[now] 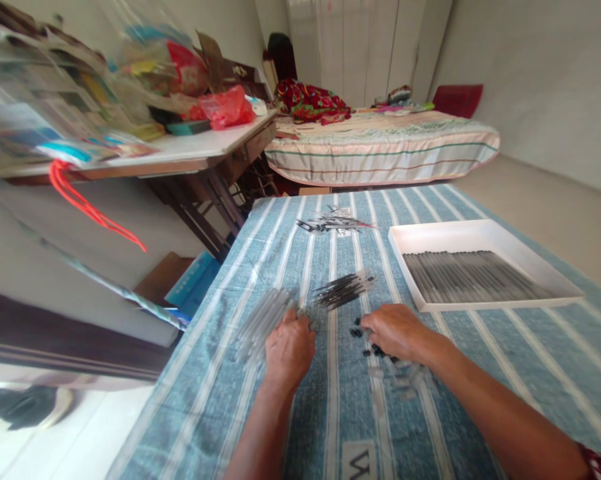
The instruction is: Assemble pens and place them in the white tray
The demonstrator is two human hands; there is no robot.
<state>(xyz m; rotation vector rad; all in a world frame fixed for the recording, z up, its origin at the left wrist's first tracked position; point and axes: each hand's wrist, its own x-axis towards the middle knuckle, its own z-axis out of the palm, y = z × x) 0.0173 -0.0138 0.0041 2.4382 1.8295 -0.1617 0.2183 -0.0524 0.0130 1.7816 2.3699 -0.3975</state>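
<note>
My left hand [290,340] is closed at the right edge of a pile of clear pen barrels [260,323]. A greyish translucent end by its fingertips looks like one barrel in its grip. Fingers of my right hand [395,330] pinch at a scatter of small black pen plugs [356,332], and one plug shows at the fingertips. Translucent small pen caps [405,380], blurred, lie just below that hand. Between and beyond both hands rests a bundle of dark pen refills [345,290].
A white shallow box [500,307] at the right holds a row of pens [470,273]. Farther back on the striped tablecloth [290,247] lies another heap of thin black pieces [333,223]. A cluttered desk [190,148] stands at the left, a bed [380,150] behind.
</note>
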